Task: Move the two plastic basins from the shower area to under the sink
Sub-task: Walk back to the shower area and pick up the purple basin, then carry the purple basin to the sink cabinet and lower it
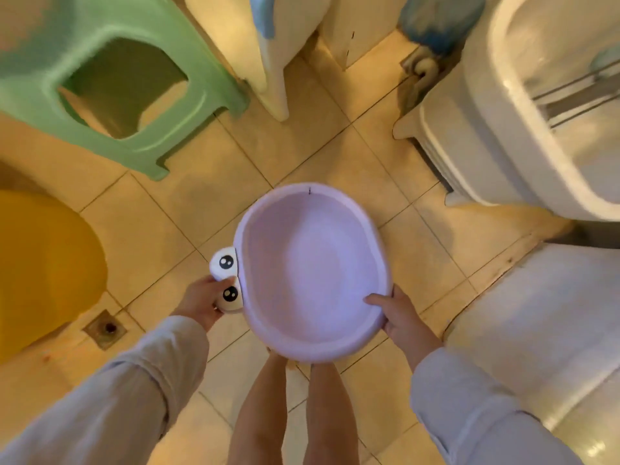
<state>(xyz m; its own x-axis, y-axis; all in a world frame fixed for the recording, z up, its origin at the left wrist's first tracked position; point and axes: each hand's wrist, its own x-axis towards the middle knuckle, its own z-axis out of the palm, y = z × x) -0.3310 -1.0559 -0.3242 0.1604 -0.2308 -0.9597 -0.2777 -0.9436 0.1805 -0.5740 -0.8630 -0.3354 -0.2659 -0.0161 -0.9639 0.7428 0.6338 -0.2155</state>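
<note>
A pale purple oval basin [312, 273] hangs level above the tiled floor, empty inside. Two white cartoon eyes [225, 283] stick out from its left rim. My left hand [204, 302] grips those eyes from below and outside. My right hand [397, 313] clamps the basin's right rim, thumb over the edge. A second basin, yellow [43, 266], rests on the floor at the left edge, partly cut off. Bare legs show under the purple basin.
A green plastic stool [110, 78] stands at the top left. White appliances or fixtures [523, 122] fill the right side, with a white surface [543, 317] below them. A floor drain [105, 328] lies near the yellow basin. A white cabinet [271, 52] rises at the top centre.
</note>
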